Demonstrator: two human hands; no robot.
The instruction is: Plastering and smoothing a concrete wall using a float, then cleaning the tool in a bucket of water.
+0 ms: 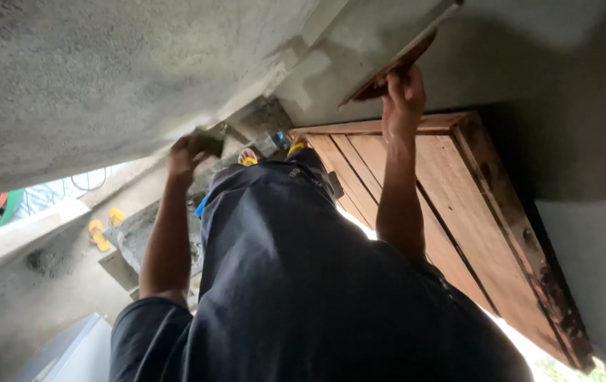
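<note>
My left hand (188, 154) is closed around a small dark tool (209, 143), held against the rough grey plastered surface (90, 78). My right hand (402, 95) grips the edge of a flat wooden board (395, 65) whose grey face presses on a smoother grey surface (529, 64). Both arms reach away from my dark-clothed body (296, 283). My feet in yellow sandals (248, 158) show past my legs.
A slatted wooden panel (459, 212) with a stained frame lies under my right arm. A grey slab heaped with mortar (136, 237) and a loose pair of yellow sandals (98, 233) sit at the left. Daylight and a green object (7, 209) show at the far left.
</note>
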